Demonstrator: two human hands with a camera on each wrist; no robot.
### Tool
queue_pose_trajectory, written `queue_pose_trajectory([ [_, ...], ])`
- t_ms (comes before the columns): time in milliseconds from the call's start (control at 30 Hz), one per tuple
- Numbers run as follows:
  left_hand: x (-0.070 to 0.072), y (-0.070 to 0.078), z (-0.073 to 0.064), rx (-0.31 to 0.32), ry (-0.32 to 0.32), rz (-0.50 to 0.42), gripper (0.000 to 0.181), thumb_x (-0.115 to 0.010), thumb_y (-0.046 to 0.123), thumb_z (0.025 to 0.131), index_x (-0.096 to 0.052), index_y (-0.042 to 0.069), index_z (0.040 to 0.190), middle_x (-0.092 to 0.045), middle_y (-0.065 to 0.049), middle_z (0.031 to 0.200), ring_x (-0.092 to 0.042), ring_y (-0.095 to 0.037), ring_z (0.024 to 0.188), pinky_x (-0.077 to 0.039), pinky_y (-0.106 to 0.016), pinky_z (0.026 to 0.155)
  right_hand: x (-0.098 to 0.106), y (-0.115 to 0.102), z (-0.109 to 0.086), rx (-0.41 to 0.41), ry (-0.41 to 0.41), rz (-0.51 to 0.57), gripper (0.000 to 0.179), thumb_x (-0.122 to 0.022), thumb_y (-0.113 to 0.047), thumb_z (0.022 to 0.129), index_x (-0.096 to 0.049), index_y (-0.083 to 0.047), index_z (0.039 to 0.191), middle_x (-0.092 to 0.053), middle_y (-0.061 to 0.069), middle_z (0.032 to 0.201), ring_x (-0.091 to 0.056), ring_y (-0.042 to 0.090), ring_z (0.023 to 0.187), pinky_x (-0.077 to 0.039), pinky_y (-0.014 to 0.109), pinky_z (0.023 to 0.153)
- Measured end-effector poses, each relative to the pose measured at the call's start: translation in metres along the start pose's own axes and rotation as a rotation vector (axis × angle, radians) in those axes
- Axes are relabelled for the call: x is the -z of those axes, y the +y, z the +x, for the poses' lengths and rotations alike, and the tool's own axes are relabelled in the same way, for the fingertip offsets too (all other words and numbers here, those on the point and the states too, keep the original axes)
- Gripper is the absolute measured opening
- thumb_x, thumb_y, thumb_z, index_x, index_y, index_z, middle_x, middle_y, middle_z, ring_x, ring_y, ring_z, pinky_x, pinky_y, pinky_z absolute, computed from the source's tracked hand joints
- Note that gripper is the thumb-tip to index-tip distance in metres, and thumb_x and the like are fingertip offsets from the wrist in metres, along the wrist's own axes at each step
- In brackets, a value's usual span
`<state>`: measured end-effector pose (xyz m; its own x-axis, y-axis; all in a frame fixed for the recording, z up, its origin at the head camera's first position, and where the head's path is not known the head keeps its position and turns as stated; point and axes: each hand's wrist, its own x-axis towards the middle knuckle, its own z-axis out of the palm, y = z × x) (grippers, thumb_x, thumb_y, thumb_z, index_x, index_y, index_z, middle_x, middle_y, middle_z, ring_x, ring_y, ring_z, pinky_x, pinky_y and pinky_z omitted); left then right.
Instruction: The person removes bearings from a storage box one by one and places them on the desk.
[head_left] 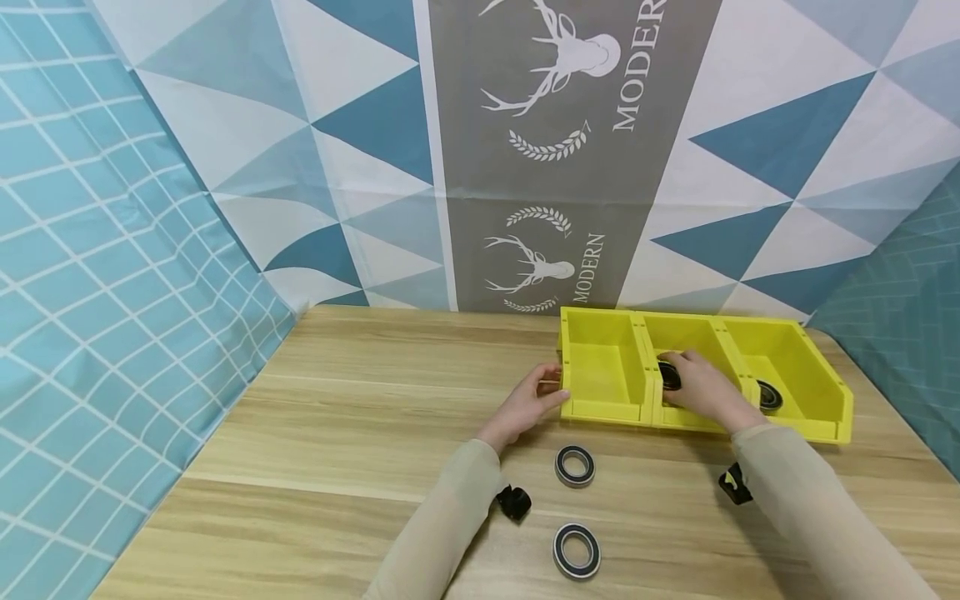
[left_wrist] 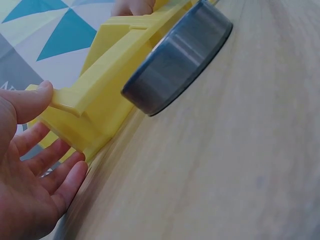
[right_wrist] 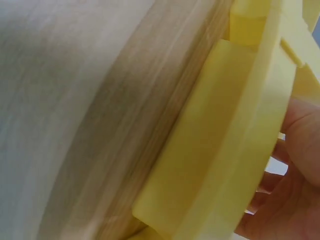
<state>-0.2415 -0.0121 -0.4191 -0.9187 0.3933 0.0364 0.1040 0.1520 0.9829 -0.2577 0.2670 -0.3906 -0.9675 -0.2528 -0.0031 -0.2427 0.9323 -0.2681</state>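
Observation:
A yellow three-compartment parts bin [head_left: 606,412] stands near the wall. My left hand [head_left: 527,402] grips its front left corner, thumb on the edge and fingers along the outer side wall. My right hand [head_left: 701,386] reaches into the middle compartment and holds a black-faced ball bearing [head_left: 670,376] near the divider. In the right wrist view the front wall [right_wrist: 220,165] hides what its fingers hold. Another bearing [head_left: 769,396] lies in the right compartment, by its left divider. Two ring-shaped bearings lie flat on the table, a nearer one [head_left: 561,554] and a farther one [head_left: 561,472].
The wood-look table [head_left: 315,433] meets a patterned cloth backdrop [head_left: 375,150] behind the bin. Blue gridded cloth [head_left: 97,275] borders the left side and teal cloth [head_left: 907,333] the right. Black wrist-worn devices show beneath the left [head_left: 514,503] and right [head_left: 736,484] forearms.

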Motion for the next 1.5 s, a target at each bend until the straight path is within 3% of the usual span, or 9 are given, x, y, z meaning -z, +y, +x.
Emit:
queue_pose_trajectory([
  [200, -0.001, -0.023, 0.014, -0.001, 0.016, 0.009, 0.043, -0.058, 0.017, 0.090, -0.043, 0.009, 0.129, -0.047, -0.010, 0.127, -0.047, -0.027, 0.118, -0.042, -0.038, 0.095, -0.006, 0.004, 0.004, -0.007, -0.024, -0.001, 0.063, -0.063, -0.020, 0.083, -0.035, 0.006, 0.134, -0.039, 0.039, 0.124, -0.046, 0.052, 0.105, -0.042, 0.059, 0.083],
  [433, -0.001, -0.024, 0.014, 0.000, 0.017, 0.016, 0.043, -0.058, 0.017, 0.089, -0.043, 0.010, 0.129, -0.048, -0.009, 0.126, -0.047, -0.025, 0.117, -0.043, -0.034, 0.094, -0.007, 0.004, 0.008, -0.024, -0.044, -0.001, 0.063, -0.061, -0.022, 0.086, -0.034, 0.007, 0.135, -0.039, 0.038, 0.125, -0.044, 0.052, 0.108, -0.040, 0.059, 0.087],
  [767, -0.001, -0.022, 0.014, 0.002, 0.025, 0.018, 0.042, -0.058, 0.017, 0.089, -0.043, 0.010, 0.128, -0.049, -0.008, 0.125, -0.048, -0.025, 0.117, -0.043, -0.035, 0.094, -0.008, 0.001, 0.011, -0.026, -0.078, -0.009, 0.060, -0.057, -0.014, 0.087, -0.030, 0.010, 0.135, -0.037, 0.039, 0.127, -0.042, 0.052, 0.110, -0.040, 0.059, 0.088],
  [1033, -0.001, -0.023, 0.014, 0.007, 0.017, 0.018, 0.042, -0.058, 0.017, 0.090, -0.043, 0.010, 0.129, -0.048, -0.008, 0.126, -0.047, -0.025, 0.117, -0.043, -0.034, 0.094, -0.010, 0.003, 0.012, -0.031, -0.070, 0.015, 0.058, -0.058, -0.014, 0.087, -0.032, 0.010, 0.133, -0.039, 0.037, 0.126, -0.044, 0.051, 0.109, -0.040, 0.058, 0.088],
  [1300, -0.001, -0.021, 0.013, 0.005, 0.006, -0.008, 0.043, -0.057, 0.015, 0.090, -0.042, 0.010, 0.130, -0.046, -0.010, 0.129, -0.045, -0.028, 0.120, -0.041, -0.041, 0.096, -0.009, 0.004, 0.011, -0.014, -0.052, 0.019, 0.055, -0.057, -0.014, 0.087, -0.035, 0.011, 0.131, -0.041, 0.037, 0.125, -0.043, 0.052, 0.110, -0.039, 0.059, 0.088],
  [1500, -0.001, -0.022, 0.014, 0.008, 0.008, 0.010, 0.042, -0.057, 0.017, 0.090, -0.043, 0.010, 0.129, -0.047, -0.008, 0.127, -0.047, -0.025, 0.118, -0.044, -0.035, 0.094, -0.009, 0.005, 0.011, -0.011, -0.055, 0.020, 0.055, -0.056, -0.012, 0.087, -0.034, 0.011, 0.132, -0.039, 0.038, 0.126, -0.043, 0.053, 0.109, -0.040, 0.059, 0.086],
])
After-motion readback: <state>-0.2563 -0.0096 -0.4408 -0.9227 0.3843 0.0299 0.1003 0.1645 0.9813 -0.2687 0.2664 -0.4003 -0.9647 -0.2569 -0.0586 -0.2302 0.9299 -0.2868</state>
